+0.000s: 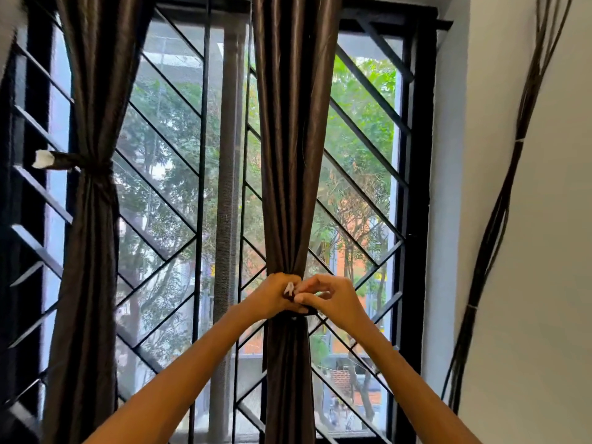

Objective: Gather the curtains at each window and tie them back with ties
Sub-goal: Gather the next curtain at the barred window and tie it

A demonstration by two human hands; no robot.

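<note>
1. At the grip, mid-window: our left hand [275, 296] is wrapped round the gathered middle curtain [293, 155], fingers curled about the bunched fabric at its waist. Grip state: clenched on the cloth.
2. Just right of that grip, touching it: our right hand [330, 298] pinches the dark tie [309, 311] between thumb and fingertips. A small white tab [289, 288] shows between the two hands; we take it for the tie's end, though the fastening itself is too small to read.
3. Key relation: the curtain's long axis runs straight up and down through the left grip, while the tie lies crosswise to it, banding the waist just below and to the right of the left knuckles. The right hand is the nearer one to the tie's free end.
4. Our judgement: the closing move belongs to the right hand, drawing the end across the vertical bundle toward the left grip, which must hold the gather tight until it is fastened. If the left grip slackens first, the folds would likely spread.
5. Well left of and above both grips: the left curtain [93, 219] is already cinched by its own tie [80, 160], white end [44, 159] sticking out leftward.
6. Behind the grips: the black window grille [166, 200], touching neither hand.
</note>
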